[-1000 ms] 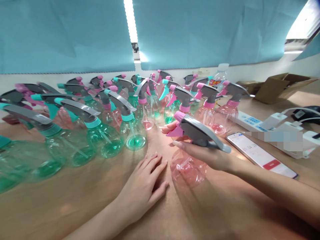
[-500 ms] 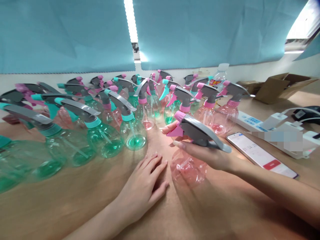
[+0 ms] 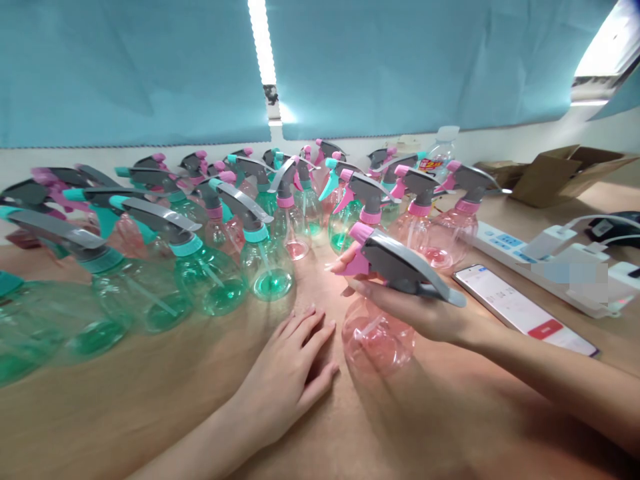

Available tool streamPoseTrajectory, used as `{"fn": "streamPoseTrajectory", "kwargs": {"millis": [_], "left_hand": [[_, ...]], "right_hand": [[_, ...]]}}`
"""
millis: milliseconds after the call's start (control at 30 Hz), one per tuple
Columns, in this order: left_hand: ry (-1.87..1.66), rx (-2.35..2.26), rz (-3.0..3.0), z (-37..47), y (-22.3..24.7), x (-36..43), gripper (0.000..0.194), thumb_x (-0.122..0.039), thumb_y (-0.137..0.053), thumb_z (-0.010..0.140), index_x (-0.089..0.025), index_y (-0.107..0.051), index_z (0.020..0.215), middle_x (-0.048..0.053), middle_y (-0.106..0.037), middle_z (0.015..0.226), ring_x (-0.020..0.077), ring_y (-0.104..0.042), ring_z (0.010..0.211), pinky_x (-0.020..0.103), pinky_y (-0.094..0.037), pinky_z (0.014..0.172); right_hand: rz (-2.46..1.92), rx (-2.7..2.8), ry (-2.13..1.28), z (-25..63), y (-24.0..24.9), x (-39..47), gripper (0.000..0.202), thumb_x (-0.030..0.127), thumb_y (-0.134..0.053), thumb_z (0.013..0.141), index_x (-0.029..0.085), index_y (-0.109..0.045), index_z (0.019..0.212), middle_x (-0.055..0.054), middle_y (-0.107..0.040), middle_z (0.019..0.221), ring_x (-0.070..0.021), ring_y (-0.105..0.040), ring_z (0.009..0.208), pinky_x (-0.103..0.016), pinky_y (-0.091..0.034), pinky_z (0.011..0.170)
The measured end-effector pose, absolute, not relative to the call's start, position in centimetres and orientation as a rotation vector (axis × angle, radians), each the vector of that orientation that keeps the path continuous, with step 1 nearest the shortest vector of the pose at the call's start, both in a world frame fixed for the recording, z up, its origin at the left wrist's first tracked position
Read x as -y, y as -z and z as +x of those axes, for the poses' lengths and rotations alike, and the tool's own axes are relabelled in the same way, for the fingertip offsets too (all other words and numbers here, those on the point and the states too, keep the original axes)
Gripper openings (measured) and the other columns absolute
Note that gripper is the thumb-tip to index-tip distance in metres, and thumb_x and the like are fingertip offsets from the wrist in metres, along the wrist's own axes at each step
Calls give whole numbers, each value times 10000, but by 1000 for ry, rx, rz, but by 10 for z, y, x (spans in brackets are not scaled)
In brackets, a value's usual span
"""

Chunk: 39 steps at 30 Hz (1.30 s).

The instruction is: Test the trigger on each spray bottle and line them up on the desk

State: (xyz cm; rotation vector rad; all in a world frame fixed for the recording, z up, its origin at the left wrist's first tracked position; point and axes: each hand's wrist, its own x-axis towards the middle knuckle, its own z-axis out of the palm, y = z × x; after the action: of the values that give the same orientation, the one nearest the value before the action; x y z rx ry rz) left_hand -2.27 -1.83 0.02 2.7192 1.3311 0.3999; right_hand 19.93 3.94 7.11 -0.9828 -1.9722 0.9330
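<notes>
Upright on the table stands a pink spray bottle (image 3: 379, 337) with a grey head and pink trigger. My right hand (image 3: 400, 303) is wrapped round its neck just under the head, fingertips at the pink trigger. The collar is hidden behind the fingers. To the left, my left hand (image 3: 295, 357) lies flat on the wooden table (image 3: 200, 413), fingers stretched out and holding nothing. It is apart from the bottle. Beyond its fingertips is a green spray bottle (image 3: 267, 267) with a turquoise collar.
Several more green and pink spray bottles (image 3: 207, 280) crowd the left and back. At the right lie a phone (image 3: 525, 310) with a lit screen and a white power strip (image 3: 520, 250) with plugs. Farther back are a cardboard box (image 3: 555, 177) and a clear plastic bottle (image 3: 443, 150).
My right fingers have drawn in slightly at the trigger, and the trigger sits a little closer to the neck. The left hand has not moved.
</notes>
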Motion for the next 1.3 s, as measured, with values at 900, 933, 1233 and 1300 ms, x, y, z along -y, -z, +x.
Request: {"fn": "streamPoseTrajectory", "kwargs": {"millis": [900, 933, 1233, 1300], "left_hand": [[-474, -1315, 2712, -25, 8, 18, 428, -362, -458, 992, -168, -483, 1373, 143, -496, 1436, 308, -404, 1357, 512, -335, 1110], [-472, -1314, 2711, -25, 8, 18, 429, -364, -455, 993, -168, -483, 1373, 143, -495, 1436, 308, -404, 1357, 513, -335, 1110], [-482, -1312, 2700, -25, 8, 18, 419, -372, -449, 995, -173, -499, 1361, 144, -506, 1427, 314, -415, 1350, 522, -344, 1101], [-494, -1310, 2704, -25, 9, 17, 422, -373, -449, 993, -178, -495, 1365, 141, -507, 1427, 315, -418, 1348, 520, -345, 1100]], "right_hand": [[-937, 1946, -981, 198, -73, -37, 303, 361, -678, 834, 344, -659, 1136, -1, -724, 954, -240, -680, 902, -359, -548, 783], [-936, 1949, -979, 198, -73, -37, 300, 360, -677, 835, 352, -661, 1134, 0, -725, 963, -243, -681, 910, -366, -547, 791], [-973, 1993, -937, 200, -73, -38, 316, 355, -672, 838, 369, -655, 1154, 22, -729, 874, -241, -676, 880, -361, -542, 764], [-979, 1993, -930, 201, -72, -38, 322, 361, -672, 838, 374, -652, 1159, 28, -730, 878, -235, -676, 867, -353, -542, 755]]}}
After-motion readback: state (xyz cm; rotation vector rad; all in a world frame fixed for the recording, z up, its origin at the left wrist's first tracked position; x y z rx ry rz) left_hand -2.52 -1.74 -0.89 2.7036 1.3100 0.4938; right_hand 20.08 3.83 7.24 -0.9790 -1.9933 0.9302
